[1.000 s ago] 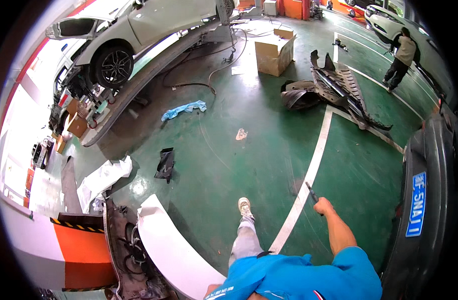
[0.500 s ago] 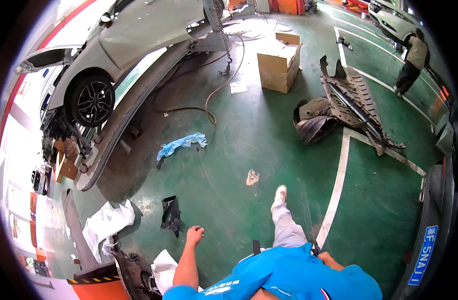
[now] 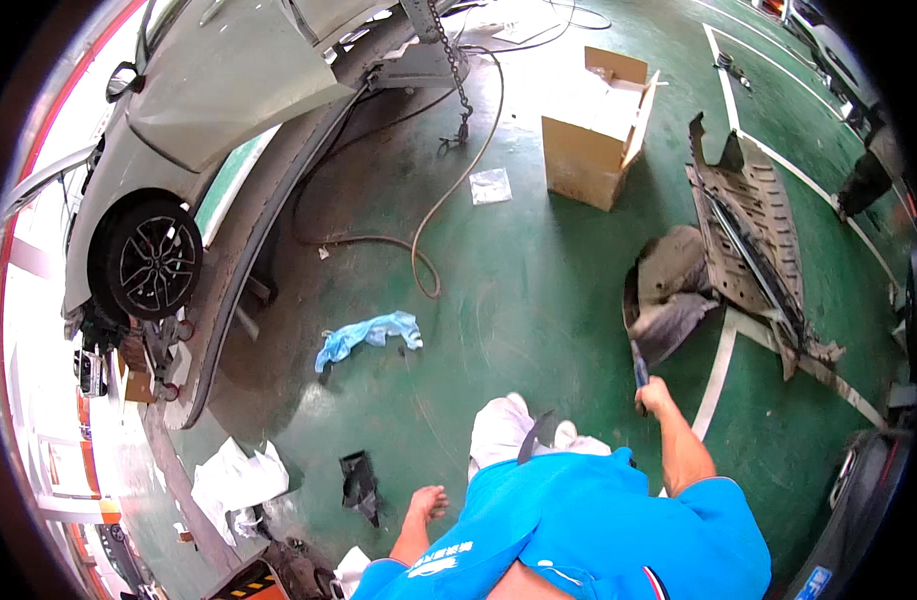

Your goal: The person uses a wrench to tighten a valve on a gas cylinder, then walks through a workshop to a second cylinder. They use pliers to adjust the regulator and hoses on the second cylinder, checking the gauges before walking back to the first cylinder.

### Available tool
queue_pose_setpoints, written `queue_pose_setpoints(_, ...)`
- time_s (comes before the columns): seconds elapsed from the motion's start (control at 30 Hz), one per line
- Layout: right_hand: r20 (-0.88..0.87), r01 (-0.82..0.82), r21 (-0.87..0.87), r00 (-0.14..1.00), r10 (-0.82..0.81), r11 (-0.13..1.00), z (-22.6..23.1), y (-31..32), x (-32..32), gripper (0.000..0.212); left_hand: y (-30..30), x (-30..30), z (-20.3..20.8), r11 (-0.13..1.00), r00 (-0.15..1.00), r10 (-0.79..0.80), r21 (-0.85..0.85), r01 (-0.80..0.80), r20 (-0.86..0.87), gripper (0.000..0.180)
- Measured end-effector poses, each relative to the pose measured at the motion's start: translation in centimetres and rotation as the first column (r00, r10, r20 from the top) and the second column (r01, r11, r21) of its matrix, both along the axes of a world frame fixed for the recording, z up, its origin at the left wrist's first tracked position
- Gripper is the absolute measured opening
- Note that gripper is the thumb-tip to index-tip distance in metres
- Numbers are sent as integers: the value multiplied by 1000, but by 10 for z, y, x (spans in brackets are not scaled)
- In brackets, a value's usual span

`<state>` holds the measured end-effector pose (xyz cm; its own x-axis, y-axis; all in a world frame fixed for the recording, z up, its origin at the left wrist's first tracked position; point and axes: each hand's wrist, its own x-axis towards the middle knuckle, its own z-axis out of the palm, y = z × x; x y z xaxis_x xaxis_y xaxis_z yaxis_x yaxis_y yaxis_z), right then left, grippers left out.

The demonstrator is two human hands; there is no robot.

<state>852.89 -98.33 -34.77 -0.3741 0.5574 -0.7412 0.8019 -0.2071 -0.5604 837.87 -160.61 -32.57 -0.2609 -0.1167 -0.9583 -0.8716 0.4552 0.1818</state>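
Observation:
My right hand (image 3: 657,395) is wrapped round a slim hand tool (image 3: 641,374) with a blue and dark grip. Its exact kind is too small to make out, and its tip points forward, in line with the dirty plastic wheel-arch liner (image 3: 667,275). Whether they touch I cannot tell. Low at my left side hangs my left hand (image 3: 429,502), its fingers loosely bent and apart, with nothing visible in them. Nearest to that hand, a black plastic piece (image 3: 359,488) lies on the floor. Farther ahead is a crumpled light-blue plastic sheet (image 3: 369,336).
A pale car (image 3: 229,90) stands at the left above a long lift rail (image 3: 241,262). A hose (image 3: 417,245) loops over the green floor near an open cardboard box (image 3: 587,160). An underbody panel (image 3: 759,230) lies right. Another person's dark-clothed leg (image 3: 864,185) shows far right.
I have stepped forward, so the box, liner and panel appear closer. My right hand has come out from my side, bringing the tool into view. My left hand has swung back toward my body.

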Motion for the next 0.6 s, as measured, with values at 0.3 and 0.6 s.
queue_pose_setpoints(0.3, -51, 2, 123, 999, 4, 992, 1, 155, -330, 17, 147, -320, -87, 976, 976, -217, 30, 217, -1, 17)
queue_pose_setpoints(0.6, 291, -201, 12, 938, 189, 979, -116, 190, -422, 34, 455, -801, 31, 875, 675, -395, -32, 482, -623, 46)
